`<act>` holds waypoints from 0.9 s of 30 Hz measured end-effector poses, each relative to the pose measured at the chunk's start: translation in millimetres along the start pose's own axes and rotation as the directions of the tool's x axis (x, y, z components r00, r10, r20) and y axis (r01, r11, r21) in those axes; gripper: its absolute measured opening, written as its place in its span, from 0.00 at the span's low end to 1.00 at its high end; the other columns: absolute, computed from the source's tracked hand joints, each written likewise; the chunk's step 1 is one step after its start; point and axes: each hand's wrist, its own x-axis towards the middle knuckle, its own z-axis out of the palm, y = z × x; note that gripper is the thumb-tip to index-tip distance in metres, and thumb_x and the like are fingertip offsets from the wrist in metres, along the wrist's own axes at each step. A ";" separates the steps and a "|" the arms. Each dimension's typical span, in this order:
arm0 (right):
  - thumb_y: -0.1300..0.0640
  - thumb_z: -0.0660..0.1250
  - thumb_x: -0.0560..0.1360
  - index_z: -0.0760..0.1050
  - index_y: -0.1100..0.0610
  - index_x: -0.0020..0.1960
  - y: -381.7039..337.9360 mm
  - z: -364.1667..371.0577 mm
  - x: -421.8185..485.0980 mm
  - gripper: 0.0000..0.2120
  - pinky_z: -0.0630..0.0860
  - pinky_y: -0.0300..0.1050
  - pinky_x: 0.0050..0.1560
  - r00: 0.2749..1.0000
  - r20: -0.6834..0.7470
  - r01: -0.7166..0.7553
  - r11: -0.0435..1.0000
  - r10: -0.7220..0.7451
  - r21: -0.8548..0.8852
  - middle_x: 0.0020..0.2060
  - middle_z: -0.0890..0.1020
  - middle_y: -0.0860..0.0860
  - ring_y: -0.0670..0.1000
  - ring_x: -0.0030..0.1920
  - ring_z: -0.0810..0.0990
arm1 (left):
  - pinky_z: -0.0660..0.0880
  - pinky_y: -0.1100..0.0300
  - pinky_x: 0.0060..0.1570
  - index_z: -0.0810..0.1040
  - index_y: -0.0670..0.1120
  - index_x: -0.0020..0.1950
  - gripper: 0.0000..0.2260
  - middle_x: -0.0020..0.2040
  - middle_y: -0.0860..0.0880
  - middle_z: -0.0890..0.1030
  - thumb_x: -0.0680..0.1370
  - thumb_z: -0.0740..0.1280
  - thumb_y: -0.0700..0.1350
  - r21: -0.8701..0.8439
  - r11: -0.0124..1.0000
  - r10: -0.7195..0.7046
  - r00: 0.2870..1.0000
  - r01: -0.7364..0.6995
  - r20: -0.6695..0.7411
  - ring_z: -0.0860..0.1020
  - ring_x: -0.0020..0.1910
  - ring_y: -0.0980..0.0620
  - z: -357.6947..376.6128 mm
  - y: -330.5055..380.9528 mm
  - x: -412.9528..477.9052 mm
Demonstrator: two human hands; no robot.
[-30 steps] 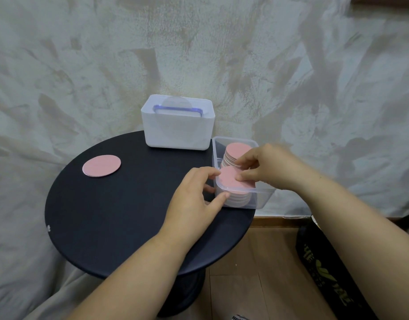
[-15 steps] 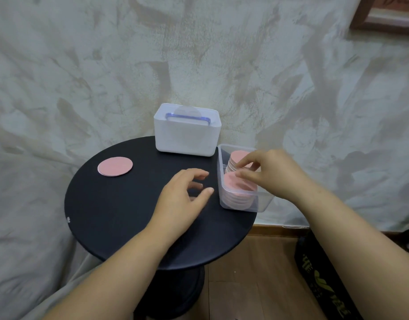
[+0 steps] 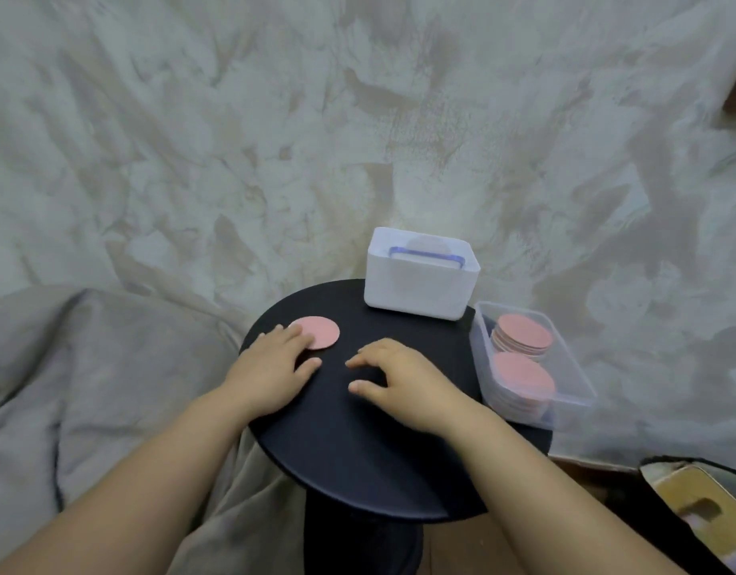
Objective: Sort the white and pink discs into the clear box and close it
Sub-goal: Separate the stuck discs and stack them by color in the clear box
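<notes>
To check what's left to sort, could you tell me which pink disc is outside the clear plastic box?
The single round pink disc on the black round table, touched by the left hand; the others are stacked inside the clear plastic box.

I see a bare left forearm [image 3: 150, 483] at seven o'clock, a bare right forearm [image 3: 545, 487] at five; left hand [image 3: 271, 367] and right hand [image 3: 403, 377] bare too.

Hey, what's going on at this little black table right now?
A person is sorting discs. Their left hand touches the loose pink disc on the black table; the right hand is beside it, holding nothing. The clear box at the table's right edge holds two stacks of pink discs and has no lid on.
</notes>
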 end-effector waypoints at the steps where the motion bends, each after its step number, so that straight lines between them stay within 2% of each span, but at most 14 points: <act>1: 0.47 0.64 0.75 0.72 0.48 0.65 1.1 4.8 0.5 0.19 0.64 0.44 0.68 0.999 0.041 -0.004 0.999 0.005 -0.033 0.66 0.70 0.47 0.47 0.66 0.67 | 0.52 0.54 0.73 0.62 0.51 0.72 0.21 0.76 0.52 0.57 0.80 0.55 0.54 -0.011 0.999 0.038 0.999 -0.038 0.005 0.54 0.75 0.50 0.0 2.6 -4.8; 3: 0.46 0.63 0.75 0.69 0.48 0.68 4.3 10.7 -4.3 0.21 0.61 0.44 0.69 0.997 0.076 0.005 0.999 -0.001 -0.054 0.69 0.66 0.46 0.47 0.69 0.63 | 0.50 0.58 0.72 0.63 0.52 0.72 0.20 0.76 0.54 0.58 0.80 0.56 0.54 -0.052 0.993 0.107 0.994 -0.107 -0.005 0.54 0.75 0.53 2.2 7.7 -18.7; 6: 0.47 0.63 0.76 0.66 0.47 0.69 10.7 11.6 -25.5 0.22 0.59 0.35 0.67 1.000 0.026 0.017 1.000 -0.017 0.001 0.69 0.66 0.43 0.42 0.68 0.63 | 0.49 0.64 0.71 0.67 0.54 0.70 0.20 0.74 0.57 0.61 0.79 0.56 0.56 -0.127 0.972 0.191 0.979 -0.199 -0.070 0.56 0.74 0.57 7.0 15.4 -46.7; 8: 0.48 0.64 0.76 0.65 0.45 0.69 15.5 11.2 -44.7 0.22 0.56 0.31 0.65 1.000 -0.021 -0.005 0.999 0.006 0.036 0.69 0.66 0.41 0.39 0.68 0.63 | 0.48 0.68 0.69 0.71 0.54 0.67 0.27 0.71 0.57 0.66 0.73 0.50 0.63 -0.192 0.949 0.230 0.966 -0.250 -0.121 0.60 0.72 0.58 9.2 21.9 -65.5; 10: 0.47 0.64 0.76 0.64 0.44 0.69 16.8 12.7 -62.2 0.23 0.53 0.30 0.66 0.999 -0.054 -0.008 0.999 0.011 0.045 0.69 0.65 0.39 0.38 0.70 0.60 | 0.48 0.70 0.67 0.75 0.54 0.63 0.32 0.68 0.58 0.70 0.68 0.47 0.65 -0.249 0.924 0.261 0.955 -0.289 -0.139 0.63 0.70 0.60 12.8 29.1 -80.2; 13: 0.45 0.64 0.75 0.64 0.44 0.70 14.4 19.4 -79.4 0.24 0.47 0.31 0.70 0.999 -0.051 0.019 1.000 -0.018 0.009 0.67 0.61 0.35 0.35 0.70 0.53 | 0.58 0.67 0.68 0.78 0.53 0.60 0.28 0.63 0.58 0.74 0.69 0.51 0.63 -0.325 0.885 0.294 0.941 -0.334 -0.165 0.67 0.65 0.63 20.4 37.7 -93.1; 15: 0.45 0.64 0.74 0.65 0.44 0.69 12.3 22.1 -84.9 0.24 0.46 0.32 0.70 0.998 -0.060 0.032 0.999 -0.032 -0.001 0.66 0.60 0.33 0.34 0.69 0.52 | 0.68 0.62 0.63 0.79 0.52 0.58 0.26 0.62 0.58 0.76 0.70 0.54 0.63 -0.349 0.877 0.278 0.941 -0.330 -0.191 0.71 0.61 0.63 22.8 39.4 -96.5; 17: 0.45 0.66 0.73 0.69 0.45 0.67 11.8 23.6 -88.3 0.23 0.49 0.31 0.70 0.994 -0.101 0.033 0.999 -0.034 -0.006 0.66 0.64 0.35 0.34 0.68 0.55 | 0.71 0.62 0.59 0.80 0.52 0.57 0.26 0.60 0.58 0.77 0.69 0.55 0.63 -0.364 0.876 0.254 0.944 -0.317 -0.211 0.72 0.58 0.63 23.0 39.4 -98.4; 21: 0.48 0.66 0.74 0.76 0.48 0.62 12.3 26.2 -93.3 0.17 0.56 0.34 0.69 0.984 -0.174 0.032 0.999 -0.030 0.012 0.65 0.72 0.41 0.36 0.66 0.61 | 0.71 0.64 0.59 0.81 0.52 0.56 0.25 0.59 0.58 0.78 0.70 0.55 0.63 -0.366 0.874 0.244 0.940 -0.319 -0.238 0.71 0.59 0.63 22.4 40.3 -102.7; 23: 0.50 0.66 0.75 0.79 0.50 0.57 11.8 25.7 -93.6 0.13 0.59 0.34 0.68 0.975 -0.220 0.028 0.999 -0.018 0.043 0.62 0.76 0.45 0.40 0.66 0.68 | 0.69 0.68 0.59 0.80 0.52 0.58 0.24 0.59 0.59 0.78 0.71 0.57 0.63 -0.383 0.865 0.237 0.937 -0.323 -0.256 0.71 0.59 0.64 21.2 41.3 -105.3; 25: 0.48 0.64 0.76 0.81 0.52 0.53 11.2 22.7 -92.0 0.12 0.65 0.31 0.60 0.960 -0.281 0.005 0.998 0.014 0.066 0.56 0.81 0.47 0.41 0.60 0.75 | 0.66 0.73 0.58 0.77 0.52 0.61 0.26 0.58 0.61 0.76 0.70 0.58 0.64 -0.405 0.859 0.221 0.941 -0.312 -0.257 0.70 0.59 0.65 19.4 42.7 -106.9; 27: 0.46 0.58 0.76 0.80 0.54 0.50 11.2 18.8 -91.0 0.16 0.67 0.29 0.48 0.935 -0.353 -0.014 0.999 0.029 0.046 0.48 0.84 0.46 0.43 0.51 0.78 | 0.66 0.72 0.60 0.74 0.54 0.64 0.29 0.59 0.63 0.74 0.68 0.58 0.65 -0.413 0.863 0.209 0.949 -0.292 -0.234 0.70 0.60 0.66 18.3 44.4 -107.7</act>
